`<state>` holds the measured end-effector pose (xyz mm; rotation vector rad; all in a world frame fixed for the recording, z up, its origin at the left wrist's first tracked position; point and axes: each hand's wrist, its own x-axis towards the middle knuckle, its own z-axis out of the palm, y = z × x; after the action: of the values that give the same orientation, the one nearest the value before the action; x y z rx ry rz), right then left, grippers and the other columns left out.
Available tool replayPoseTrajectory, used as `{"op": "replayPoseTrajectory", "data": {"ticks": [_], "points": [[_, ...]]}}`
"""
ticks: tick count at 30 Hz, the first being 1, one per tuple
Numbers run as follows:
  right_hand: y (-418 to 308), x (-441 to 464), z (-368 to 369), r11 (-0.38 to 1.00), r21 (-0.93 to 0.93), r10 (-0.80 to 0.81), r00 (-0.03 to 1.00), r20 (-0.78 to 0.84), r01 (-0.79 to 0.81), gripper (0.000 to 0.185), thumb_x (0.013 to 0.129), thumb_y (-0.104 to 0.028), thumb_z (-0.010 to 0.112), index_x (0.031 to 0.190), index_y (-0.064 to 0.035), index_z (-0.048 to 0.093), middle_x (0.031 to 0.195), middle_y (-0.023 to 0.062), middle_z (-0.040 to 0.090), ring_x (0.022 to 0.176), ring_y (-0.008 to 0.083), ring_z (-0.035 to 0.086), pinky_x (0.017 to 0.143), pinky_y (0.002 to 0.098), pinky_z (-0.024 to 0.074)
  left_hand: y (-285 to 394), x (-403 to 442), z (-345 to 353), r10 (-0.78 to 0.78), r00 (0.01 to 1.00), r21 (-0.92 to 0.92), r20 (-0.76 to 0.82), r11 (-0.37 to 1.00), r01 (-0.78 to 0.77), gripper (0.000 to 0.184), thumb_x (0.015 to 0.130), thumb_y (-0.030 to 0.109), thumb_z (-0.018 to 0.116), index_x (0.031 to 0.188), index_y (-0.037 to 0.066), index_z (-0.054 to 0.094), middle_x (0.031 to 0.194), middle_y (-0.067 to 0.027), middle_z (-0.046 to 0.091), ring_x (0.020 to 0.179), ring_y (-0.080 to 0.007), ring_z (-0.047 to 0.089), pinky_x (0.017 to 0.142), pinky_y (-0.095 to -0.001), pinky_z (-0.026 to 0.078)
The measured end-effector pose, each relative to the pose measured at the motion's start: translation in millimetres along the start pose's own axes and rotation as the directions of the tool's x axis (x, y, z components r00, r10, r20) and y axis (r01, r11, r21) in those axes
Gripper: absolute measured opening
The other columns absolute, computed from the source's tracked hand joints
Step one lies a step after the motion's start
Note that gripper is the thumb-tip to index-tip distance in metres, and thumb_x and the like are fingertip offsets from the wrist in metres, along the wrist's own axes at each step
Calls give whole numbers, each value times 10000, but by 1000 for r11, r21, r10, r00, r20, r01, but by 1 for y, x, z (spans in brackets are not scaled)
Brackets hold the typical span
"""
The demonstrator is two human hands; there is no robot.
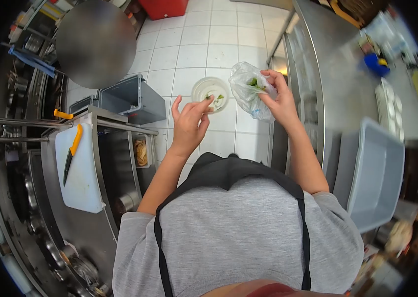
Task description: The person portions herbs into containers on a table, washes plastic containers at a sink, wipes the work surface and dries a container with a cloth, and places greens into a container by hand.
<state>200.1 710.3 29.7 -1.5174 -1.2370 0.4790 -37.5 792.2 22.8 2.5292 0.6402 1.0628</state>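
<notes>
My left hand (189, 123) is at a round clear plastic container (197, 88), its fingers over the near left rim and appearing to grip it. Parts of those fingers are hidden. A few small green leaves (220, 97) lie inside the container. To the right, my right hand (279, 100) is closed on a crumpled clear plastic bag (241, 81), thumb and fingers pinching its side. Green leafy herbs (254, 83) show in the bag's mouth. Bag and container are side by side in front of me, above the tiled floor.
At left, a white cutting board (78, 183) carries a yellow-handled knife (73, 153). A grey bin (147, 106) stands ahead on the floor. A steel counter (337, 84) runs along the right, with a grey tub (379, 173). A blurred round patch covers the upper left.
</notes>
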Motion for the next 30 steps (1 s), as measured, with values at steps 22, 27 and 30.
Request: {"op": "replayPoseTrajectory", "data": {"ticks": [22, 27, 30], "points": [[233, 573, 4, 988, -93, 120, 992, -33, -123, 415, 730, -23, 615, 1125, -70, 496, 846, 37, 576, 794, 130, 539, 766, 284, 439, -430, 453, 187, -85, 955, -68, 285, 992, 109, 586, 760, 39, 600, 1301, 164, 410, 840, 1, 594, 890, -172, 561, 1016, -469, 234], [253, 761, 33, 992, 104, 51, 984, 170, -69, 379, 756, -24, 609, 1114, -70, 496, 862, 26, 568, 797, 105, 533, 731, 246, 430, -510, 500, 197, -391, 869, -9, 303, 911, 412, 615, 763, 47, 595, 1324, 175, 377, 848, -15, 607, 899, -177, 574, 995, -461, 256], [265, 859, 50, 959, 262, 47, 972, 230, -108, 371, 781, -14, 597, 1129, -71, 482, 865, 18, 560, 800, 95, 536, 724, 231, 427, -570, 522, 196, -537, 814, 68, 221, 841, 537, 603, 762, 41, 592, 1316, 164, 390, 847, -24, 608, 891, -180, 581, 989, -453, 260]]}}
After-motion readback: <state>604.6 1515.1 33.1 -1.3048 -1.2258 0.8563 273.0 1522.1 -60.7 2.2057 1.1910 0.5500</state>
